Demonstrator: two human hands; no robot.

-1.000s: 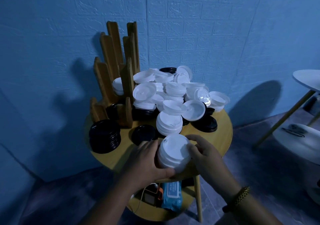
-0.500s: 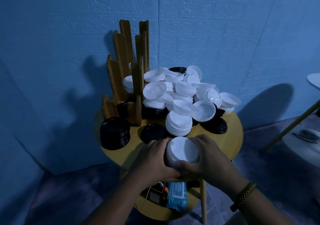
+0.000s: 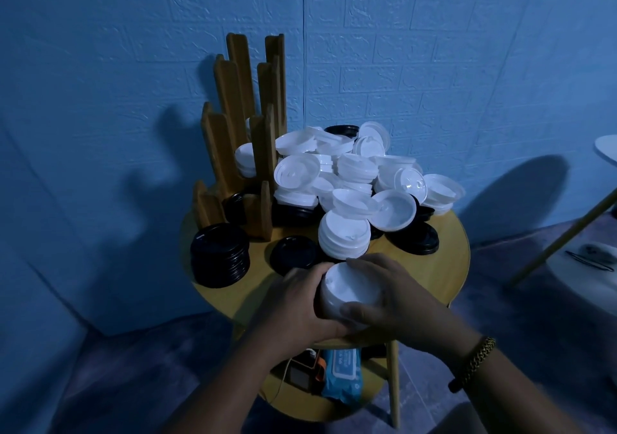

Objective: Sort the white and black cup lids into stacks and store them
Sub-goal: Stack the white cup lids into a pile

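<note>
Both hands clasp a stack of white lids (image 3: 347,291) at the near edge of the round wooden table (image 3: 444,266). My left hand (image 3: 293,306) wraps its left side and my right hand (image 3: 387,296) covers its right side and front. Just behind stands a second white stack (image 3: 344,238). A loose heap of white lids (image 3: 350,170) fills the back of the table. A tall black stack (image 3: 220,255) stands at the left, a short black stack (image 3: 293,256) beside it, and more black lids (image 3: 414,241) lie at the right.
A wooden slotted lid holder (image 3: 240,126) rises at the table's back left, with white and black lids in its slots. A blue wipes pack (image 3: 342,375) and a small device lie on the lower shelf. A white side table (image 3: 607,146) stands at the right. A blue wall is close behind.
My right hand has closed further over the white stack, with the thumb now across its front. The camera has shifted, so the table sits further right in view.
</note>
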